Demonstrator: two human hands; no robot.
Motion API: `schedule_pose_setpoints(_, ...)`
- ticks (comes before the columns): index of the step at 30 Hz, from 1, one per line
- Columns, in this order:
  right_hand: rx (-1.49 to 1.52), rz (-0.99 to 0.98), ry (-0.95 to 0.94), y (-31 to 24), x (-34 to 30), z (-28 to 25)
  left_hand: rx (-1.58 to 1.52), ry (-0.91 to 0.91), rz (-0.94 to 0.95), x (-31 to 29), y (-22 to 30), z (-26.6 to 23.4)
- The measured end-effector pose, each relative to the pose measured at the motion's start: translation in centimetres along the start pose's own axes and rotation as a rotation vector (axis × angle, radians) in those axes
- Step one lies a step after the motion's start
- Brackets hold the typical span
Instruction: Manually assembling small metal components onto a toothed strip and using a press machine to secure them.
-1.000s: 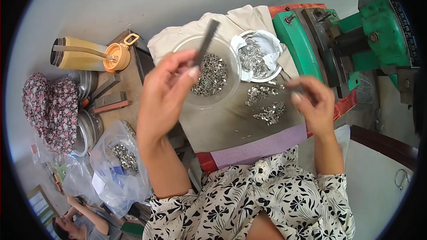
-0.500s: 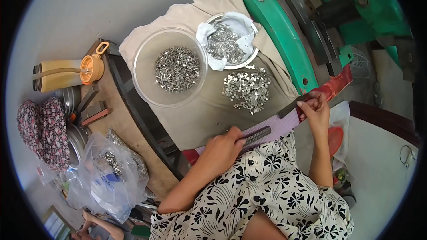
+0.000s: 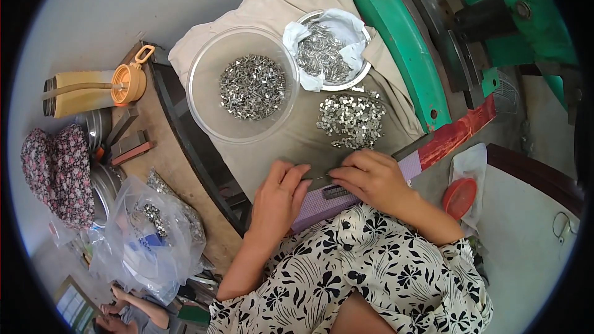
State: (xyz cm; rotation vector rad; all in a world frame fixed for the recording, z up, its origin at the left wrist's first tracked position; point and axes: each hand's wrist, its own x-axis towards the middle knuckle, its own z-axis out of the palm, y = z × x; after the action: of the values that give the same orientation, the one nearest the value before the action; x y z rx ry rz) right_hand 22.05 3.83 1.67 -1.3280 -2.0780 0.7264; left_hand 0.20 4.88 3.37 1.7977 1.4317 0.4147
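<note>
Left hand [image 3: 276, 201] is lying palm-down, fingers together, steadying the dark metal strip [image 3: 331, 190] at the table's near edge; right hand [image 3: 370, 177] is pinching the strip's other end; loose metal clips [image 3: 351, 118] are lying beyond, beside the clear bowl [image 3: 207, 62] and green press [image 3: 402, 55].

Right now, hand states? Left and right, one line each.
Left hand: fingers extended, lying flat on the cloth-covered bench, gripping nothing visible.
Right hand: fingers curled over a thin dark metal strip; a firm grip cannot be told.
</note>
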Motion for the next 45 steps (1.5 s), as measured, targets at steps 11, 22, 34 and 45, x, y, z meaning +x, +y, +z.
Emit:
schedule_pose_setpoints(11,-0.084,0.035,-0.141,-0.9,1.1,0.2,0.008,0.083,0.037,0.7,-0.4,0.6)
schedule_pose_setpoints(22,-0.179,0.087,-0.266,-1.4,1.6,-1.1,-0.009,0.117,0.019,-0.3,-1.2,0.6)
schedule_pose_setpoints(34,-0.346,-0.043,-0.29,-2.9,2.8,0.7,0.089,0.09,0.084,0.1,-0.6,0.3)
schedule_pose_setpoints(45,-0.283,0.024,0.006,-0.9,6.4,-3.5,-0.01,0.079,0.109,1.1,1.2,-1.7)
